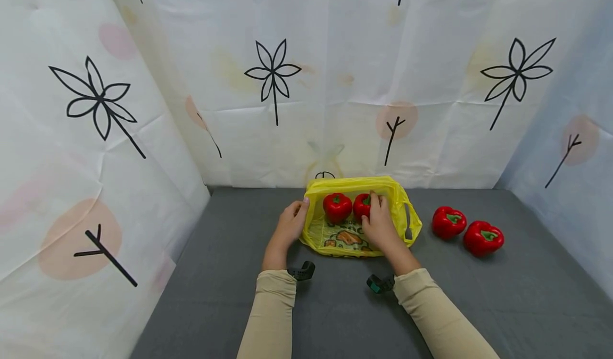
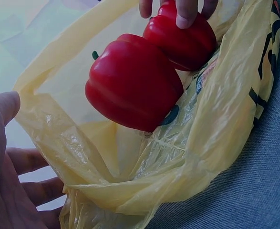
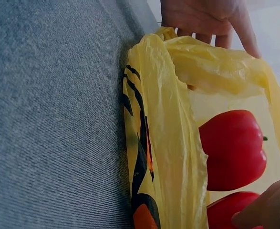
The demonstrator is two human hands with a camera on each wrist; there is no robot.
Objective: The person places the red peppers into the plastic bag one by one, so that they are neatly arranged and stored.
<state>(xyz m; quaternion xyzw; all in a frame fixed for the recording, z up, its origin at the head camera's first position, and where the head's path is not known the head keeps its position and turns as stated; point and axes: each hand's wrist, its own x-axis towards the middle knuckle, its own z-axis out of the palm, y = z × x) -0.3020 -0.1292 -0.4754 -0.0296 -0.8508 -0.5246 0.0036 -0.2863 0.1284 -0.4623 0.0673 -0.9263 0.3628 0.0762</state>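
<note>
A yellow plastic bag lies open-mouthed on the grey table. Inside it, toward the left, sits a red bell pepper with a green stem. At the bag's left side, my left hand holds the rim, thumb at the edge and fingers along the outer face. My right hand reaches into the bag and grips a second red bell pepper from above. In the left wrist view this pepper is right against the first one. Part of it is hidden behind my fingers in the head view.
Two more red bell peppers, one nearer the bag and one farther right, lie on the grey table. A white patterned cloth rises behind the table and along both sides.
</note>
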